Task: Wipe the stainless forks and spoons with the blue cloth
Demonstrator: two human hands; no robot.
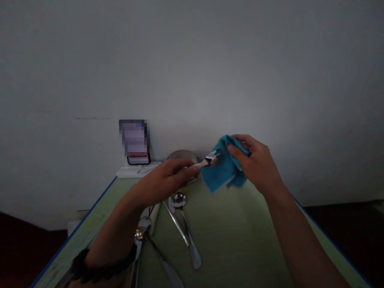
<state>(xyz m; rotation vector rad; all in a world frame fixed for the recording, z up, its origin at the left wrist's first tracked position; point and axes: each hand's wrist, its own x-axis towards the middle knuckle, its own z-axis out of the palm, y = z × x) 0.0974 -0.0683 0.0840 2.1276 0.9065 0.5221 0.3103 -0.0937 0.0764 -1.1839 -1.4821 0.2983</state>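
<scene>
My left hand [177, 176] pinches a metal fork [211, 159] by its handle, with the tines pointing right. The tines lie against a blue cloth [220, 172], and I cannot tell how firmly they touch. Bunched in my right hand [255, 160], the cloth hangs down in loose folds, its top gripped between thumb and fingers. Below my left hand, several pieces of cutlery lie on the green table, among them a spoon [179, 200] and another spoon [144, 226] partly hidden by my forearm. Both hands are held above the tabletop.
A phone [136, 144], its screen blurred out, leans on a white stand [123, 171] at the back left. Behind my left hand, a round metal dish [183, 154] stands against the grey wall [192, 72]. The green table [240, 240] has blue edges.
</scene>
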